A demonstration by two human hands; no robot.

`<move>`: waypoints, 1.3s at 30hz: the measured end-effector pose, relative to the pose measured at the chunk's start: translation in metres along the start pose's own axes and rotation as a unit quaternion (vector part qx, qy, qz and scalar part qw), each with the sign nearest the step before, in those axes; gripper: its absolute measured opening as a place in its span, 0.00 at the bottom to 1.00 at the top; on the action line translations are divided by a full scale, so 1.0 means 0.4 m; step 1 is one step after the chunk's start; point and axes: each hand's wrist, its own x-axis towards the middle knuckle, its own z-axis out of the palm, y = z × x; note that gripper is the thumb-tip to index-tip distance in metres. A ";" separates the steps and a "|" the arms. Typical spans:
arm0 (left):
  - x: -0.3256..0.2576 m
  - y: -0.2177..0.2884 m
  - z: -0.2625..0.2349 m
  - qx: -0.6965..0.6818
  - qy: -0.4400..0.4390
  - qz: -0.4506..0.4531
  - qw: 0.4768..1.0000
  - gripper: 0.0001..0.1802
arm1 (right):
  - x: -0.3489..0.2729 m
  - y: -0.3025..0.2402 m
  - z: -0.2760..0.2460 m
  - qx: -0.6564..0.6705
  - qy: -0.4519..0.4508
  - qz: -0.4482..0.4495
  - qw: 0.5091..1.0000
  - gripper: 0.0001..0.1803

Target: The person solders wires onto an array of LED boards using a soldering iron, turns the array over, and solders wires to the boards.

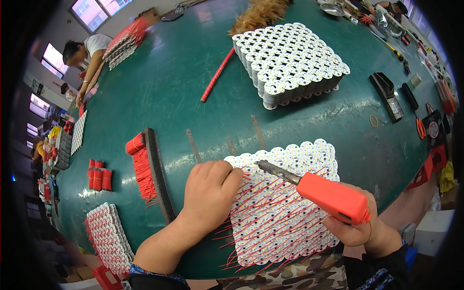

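A panel of joined round white LED boards (pixel 295 237) lies in front of me, with many thin red wires (pixel 285 198) running slantwise across it. My right hand (pixel 355 227) grips a red-handled soldering gun (pixel 333 198). Its dark, worn barrel points left, and the tip is at or just above the boards in the panel's upper left part. My left hand (pixel 212 193) is closed at the panel's upper left edge, close to the tip. Short red wire ends show beside its fingers, but what the fingertips pinch is hidden.
A dark bar (pixel 159 176) stands left beside a bundle of red wires (pixel 142 169). Wire bundles (pixel 99 176) and wired boards (pixel 108 237) lie farther left. Beyond are a tall board stack (pixel 295 63) and feather duster (pixel 258 17). Right: black holder (pixel 386 96), scissors (pixel 420 128). Another person (pixel 92 53) works far left.
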 end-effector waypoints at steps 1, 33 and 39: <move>0.000 0.003 -0.002 0.001 0.004 0.007 1.000 0.10 | -0.001 0.001 -0.001 0.004 -0.006 0.004 1.000 0.30; -0.002 0.014 0.016 0.021 -0.021 0.031 0.999 0.07 | -0.019 0.023 0.010 0.010 -0.047 0.018 0.999 0.32; -0.004 0.010 0.015 0.027 -0.024 0.039 0.999 0.08 | -0.019 0.019 0.016 0.036 -0.038 0.027 0.998 0.30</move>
